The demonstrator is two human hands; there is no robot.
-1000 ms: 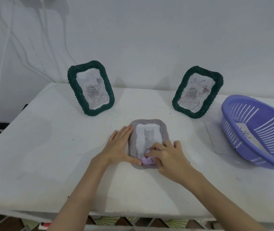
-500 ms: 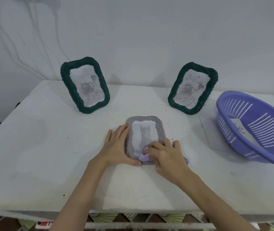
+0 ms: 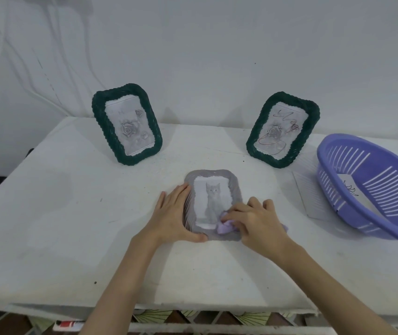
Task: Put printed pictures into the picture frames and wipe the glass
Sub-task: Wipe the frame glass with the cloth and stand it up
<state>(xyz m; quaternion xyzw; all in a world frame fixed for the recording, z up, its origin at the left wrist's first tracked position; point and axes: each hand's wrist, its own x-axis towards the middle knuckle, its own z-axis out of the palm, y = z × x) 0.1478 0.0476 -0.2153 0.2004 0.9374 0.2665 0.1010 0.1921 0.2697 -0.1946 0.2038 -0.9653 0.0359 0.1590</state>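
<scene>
Left hand [image 3: 172, 217] flat, fingers straight, pressing grey frame's [image 3: 213, 176] left edge. Right hand [image 3: 257, 222] curled, pinching lilac cloth [image 3: 225, 227] on the glass's lower right corner, beside left thumb.

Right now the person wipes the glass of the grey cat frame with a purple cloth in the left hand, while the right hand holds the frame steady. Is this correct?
Not quite: the hands are swapped. In the head view the right hand presses the purple cloth on the glass of the grey cat frame, while the left hand holds the frame steady at its left edge.
</scene>
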